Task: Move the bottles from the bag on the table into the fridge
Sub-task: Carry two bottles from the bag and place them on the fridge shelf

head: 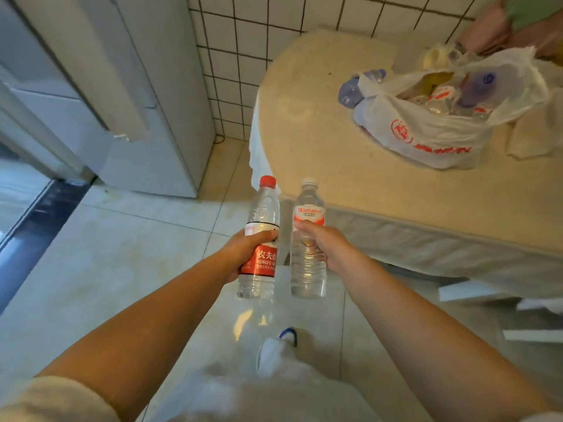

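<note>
Head view, hands: left hand [243, 254] wrapped round the red-label bottle [260, 239] at label height; right hand [323, 245] wrapped round the white-cap bottle [307, 239] at mid-body. Both bottles upright, side by side, close but apart, held over the floor [106, 254].

Head view, source: white plastic bag [426, 126] sits open on the round table [335, 184], upper right. More bottles show inside it, and a blue-tinted one [350, 92] lies just beside its left edge on the tabletop.

Head view, target: fridge [146, 102] stands upper left against the tiled wall [243, 56]. Its door looks ajar, but blur leaves that uncertain. The interior is not visible from here.

Stage (judged): two bottles out of the bag, in carry, not yet shelved. Bag still holds stock, so more trips are likely.

Risk 1: both hands are full. If the door needs pulling, one bottle must be tucked or shifted, and a smooth clear bottle could slip and drop on the tile.

Risk 2: the bottles are close together. A knock during the turn toward the fridge could loosen one grip.

Risk 3: the table edge is just right of the right forearm. A swing could clip it.

Risk 4: the loose bottle beside the bag could roll off if the table is bumped.
</note>
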